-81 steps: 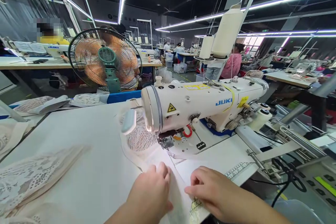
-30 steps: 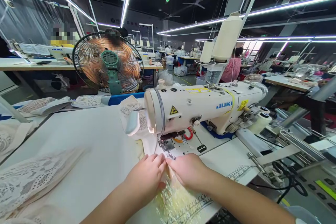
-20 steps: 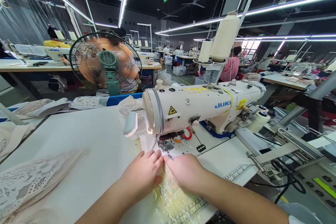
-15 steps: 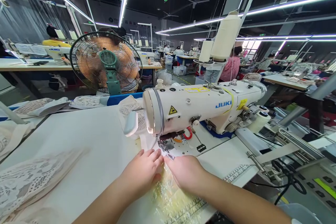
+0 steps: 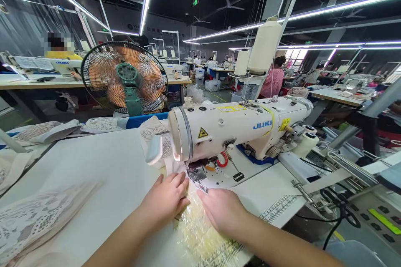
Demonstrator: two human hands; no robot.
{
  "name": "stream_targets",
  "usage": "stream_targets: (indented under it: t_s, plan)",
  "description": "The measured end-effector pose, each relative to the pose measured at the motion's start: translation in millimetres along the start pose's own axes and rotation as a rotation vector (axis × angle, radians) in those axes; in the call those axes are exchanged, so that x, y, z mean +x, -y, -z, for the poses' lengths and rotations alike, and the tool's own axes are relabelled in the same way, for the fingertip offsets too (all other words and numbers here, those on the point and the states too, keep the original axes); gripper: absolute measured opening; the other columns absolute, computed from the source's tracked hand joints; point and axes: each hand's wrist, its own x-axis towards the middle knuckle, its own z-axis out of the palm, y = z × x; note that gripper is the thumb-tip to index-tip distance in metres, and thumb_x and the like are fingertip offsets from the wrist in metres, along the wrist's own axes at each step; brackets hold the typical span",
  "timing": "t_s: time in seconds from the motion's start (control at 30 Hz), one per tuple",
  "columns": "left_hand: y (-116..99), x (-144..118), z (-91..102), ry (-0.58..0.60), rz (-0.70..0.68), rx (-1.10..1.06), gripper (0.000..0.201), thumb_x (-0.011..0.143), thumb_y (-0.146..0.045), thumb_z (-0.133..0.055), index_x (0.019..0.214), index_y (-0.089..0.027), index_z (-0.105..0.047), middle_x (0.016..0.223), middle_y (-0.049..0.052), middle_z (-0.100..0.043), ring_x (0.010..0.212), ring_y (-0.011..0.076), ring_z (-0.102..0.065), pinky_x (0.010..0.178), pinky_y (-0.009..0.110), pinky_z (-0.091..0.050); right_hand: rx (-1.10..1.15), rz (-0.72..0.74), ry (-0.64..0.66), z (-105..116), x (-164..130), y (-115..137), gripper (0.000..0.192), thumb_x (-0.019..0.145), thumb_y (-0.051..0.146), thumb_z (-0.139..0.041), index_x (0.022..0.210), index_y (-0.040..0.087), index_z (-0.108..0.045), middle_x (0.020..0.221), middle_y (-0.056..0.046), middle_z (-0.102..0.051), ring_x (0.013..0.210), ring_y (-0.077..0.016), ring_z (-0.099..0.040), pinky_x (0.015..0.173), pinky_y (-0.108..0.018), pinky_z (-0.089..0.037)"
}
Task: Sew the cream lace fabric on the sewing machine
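White fabric (image 5: 173,167) with lace runs under the needle area of a JUKI sewing machine (image 5: 216,131). My left hand (image 5: 167,196) is on this cloth just in front of the presser foot, fingers close together and pressed around its near part. To the right, my right hand (image 5: 221,208) is curled in a pinch beside a small metal piece (image 5: 202,187) near the needle plate; whatever lies between its fingers is hidden. Beneath and between both hands, a shiny, yellowish clear plastic sheet (image 5: 200,238) covers part of the tabletop.
Lace pieces (image 5: 40,212) lie at the left. Behind the machine bed are a red-handled tool (image 5: 222,159) and a black blade (image 5: 238,176). A large fan (image 5: 127,77) stands beyond the table; thread cones (image 5: 265,46) rise behind the machine. Other people sit at distant machines.
My left hand has drawn slightly back and left, and the gap between my hands is wider, showing more of the plastic sheet. The view has shifted slightly.
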Motion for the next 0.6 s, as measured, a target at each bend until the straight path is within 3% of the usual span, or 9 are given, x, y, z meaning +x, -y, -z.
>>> stream_targets:
  t_s: [0.3,0.43,0.53,0.6]
  plan:
    - [10.1,2.1,3.3,0.023,0.083,-0.049,0.054,0.095,-0.039,-0.045,0.144,-0.016,-0.037,0.15,0.016,-0.034,0.139,0.0362,-0.029,0.111,0.064,-0.025,0.106,-0.007,-0.021,-0.7,-2.3,-0.5,0.042,0.084,0.018,-0.042,0.124,0.021,-0.055,0.096,-0.01,-0.066,0.084,-0.0287,-0.063,0.063,-0.034,-0.041]
    - [10.9,1.7,5.7,-0.006,0.137,0.007,0.053,0.094,-0.044,-0.046,0.141,-0.02,-0.043,0.145,0.018,-0.042,0.139,0.0401,-0.028,0.109,0.068,-0.022,0.174,0.028,-0.076,-4.6,-1.1,-4.2,0.034,0.08,0.016,-0.047,0.112,0.019,-0.058,0.093,-0.01,-0.066,0.082,-0.0284,-0.064,0.06,-0.034,-0.04]
    - [14.0,3.6,5.6,-0.144,0.24,0.089,0.043,0.095,-0.035,-0.036,0.124,-0.016,-0.061,0.128,0.022,-0.055,0.123,0.0384,-0.049,0.102,0.057,-0.038,0.207,0.078,-0.137,-7.1,2.7,-6.4,0.028,0.076,0.018,-0.054,0.103,0.018,-0.059,0.089,-0.009,-0.067,0.077,-0.0266,-0.064,0.058,-0.033,-0.043]
    - [23.5,10.5,4.0,-0.256,0.362,0.091,0.05,0.095,-0.036,-0.024,0.103,-0.01,-0.066,0.11,0.024,-0.06,0.1,0.0356,-0.062,0.083,0.044,-0.052,0.22,0.108,-0.1,-2.6,5.8,-7.7,0.03,0.071,0.018,-0.059,0.101,0.016,-0.061,0.09,-0.011,-0.067,0.075,-0.0259,-0.064,0.056,-0.032,-0.044]
